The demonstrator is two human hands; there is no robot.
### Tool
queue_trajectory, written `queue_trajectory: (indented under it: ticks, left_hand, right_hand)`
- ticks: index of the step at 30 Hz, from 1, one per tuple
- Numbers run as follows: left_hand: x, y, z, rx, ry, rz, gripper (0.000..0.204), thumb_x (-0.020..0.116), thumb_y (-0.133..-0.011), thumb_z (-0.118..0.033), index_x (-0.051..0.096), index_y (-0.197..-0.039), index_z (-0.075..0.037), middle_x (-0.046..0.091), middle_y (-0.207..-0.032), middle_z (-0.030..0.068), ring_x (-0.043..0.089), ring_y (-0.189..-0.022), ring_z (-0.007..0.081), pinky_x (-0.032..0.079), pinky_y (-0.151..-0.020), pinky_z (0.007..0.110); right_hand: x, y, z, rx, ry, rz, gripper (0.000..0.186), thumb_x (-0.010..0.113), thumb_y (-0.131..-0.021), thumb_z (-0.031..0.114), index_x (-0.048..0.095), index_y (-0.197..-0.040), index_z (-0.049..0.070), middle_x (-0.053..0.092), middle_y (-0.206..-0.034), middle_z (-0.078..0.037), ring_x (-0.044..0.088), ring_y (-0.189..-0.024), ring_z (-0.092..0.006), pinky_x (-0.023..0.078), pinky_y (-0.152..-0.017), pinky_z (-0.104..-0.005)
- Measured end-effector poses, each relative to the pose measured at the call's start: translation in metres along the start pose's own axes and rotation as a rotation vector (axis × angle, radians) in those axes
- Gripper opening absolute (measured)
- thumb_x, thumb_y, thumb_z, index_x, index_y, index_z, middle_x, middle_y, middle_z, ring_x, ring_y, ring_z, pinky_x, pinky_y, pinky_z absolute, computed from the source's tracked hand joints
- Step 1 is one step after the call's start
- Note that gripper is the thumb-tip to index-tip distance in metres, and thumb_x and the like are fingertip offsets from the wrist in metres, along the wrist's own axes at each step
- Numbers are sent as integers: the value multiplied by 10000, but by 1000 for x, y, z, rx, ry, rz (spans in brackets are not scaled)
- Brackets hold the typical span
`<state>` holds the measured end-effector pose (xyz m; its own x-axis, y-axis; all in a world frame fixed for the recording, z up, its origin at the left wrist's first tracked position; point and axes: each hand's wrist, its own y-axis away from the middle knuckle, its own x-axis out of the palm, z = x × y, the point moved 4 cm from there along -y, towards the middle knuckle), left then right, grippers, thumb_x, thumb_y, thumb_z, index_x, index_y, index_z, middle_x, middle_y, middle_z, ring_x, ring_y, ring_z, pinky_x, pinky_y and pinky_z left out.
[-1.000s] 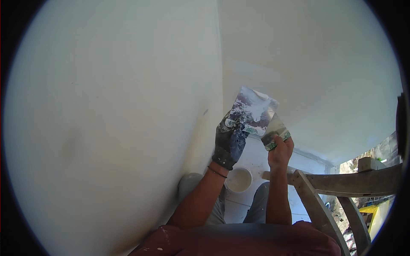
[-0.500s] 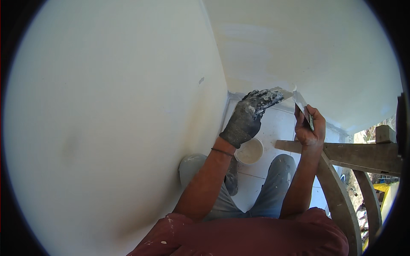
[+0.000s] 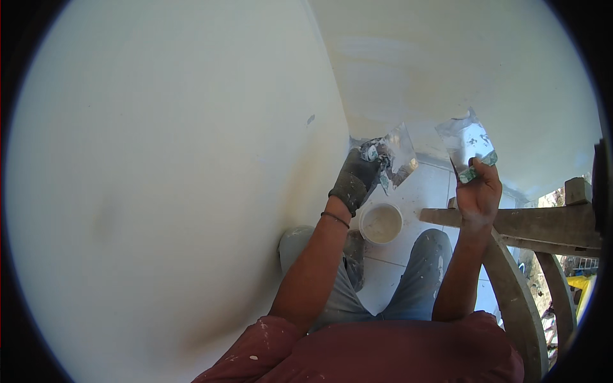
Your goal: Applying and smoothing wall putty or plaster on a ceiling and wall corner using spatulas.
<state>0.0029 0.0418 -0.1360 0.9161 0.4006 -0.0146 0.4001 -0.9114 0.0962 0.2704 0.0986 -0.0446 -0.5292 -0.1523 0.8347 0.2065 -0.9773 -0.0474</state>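
Note:
My left hand [image 3: 359, 173], in a dark glove smeared with white, is closed on a putty knife [image 3: 401, 150] whose wide, shiny blade faces right. A second putty knife [image 3: 468, 138] is pinched by my bare right hand [image 3: 480, 191] at its greenish lower edge, with its broad metal blade pointing up. Whitish paste marks both blades, and a gap separates them. Below my left hand, a round white bucket [image 3: 381, 224] with pale paste in it stands on the tiled floor.
A pale wall [image 3: 159, 159] rises close on my left and meets the far wall [image 3: 434, 64] in a corner. At the right, a wooden frame [image 3: 543, 228] with curved legs stands beside my right forearm. My knees flank the bucket's near side.
The two blades, close together before, have drawn apart. Both are now turned with their flat faces showing. My right hand has shifted slightly right, and my left slightly left.

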Motion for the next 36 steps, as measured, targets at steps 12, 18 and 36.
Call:
queue_trajectory:
  ticks: [12,18,36]
  left_hand:
    - [-9,31,-41,78,863,344,218,545,-990,-150,659,-1146,-49,708,-1086,97,673,-1047,221,564,-911,434]
    - [39,44,-50,46,1400,643,351,578,-986,-113,557,-1328,-33,671,-1236,135,664,-1134,239,584,-939,448]
    - [58,77,-22,339,155,190,418,665,-908,-39,579,-1315,5,649,-1290,135,624,-1194,263,493,-1043,380]
  right_hand:
    - [46,0,-22,-750,1275,596,594,475,-706,-206,735,-1168,62,718,-1218,-147,629,-1245,-358,322,-1180,-561]
    - [-132,-16,-109,-238,1626,288,394,741,-812,54,680,-1201,52,694,-1182,-166,659,-1112,-322,498,-980,-420]
    - [104,71,-234,-802,1093,788,387,788,-810,174,735,-1193,205,628,-1307,-160,592,-1240,-371,467,-1028,-561]
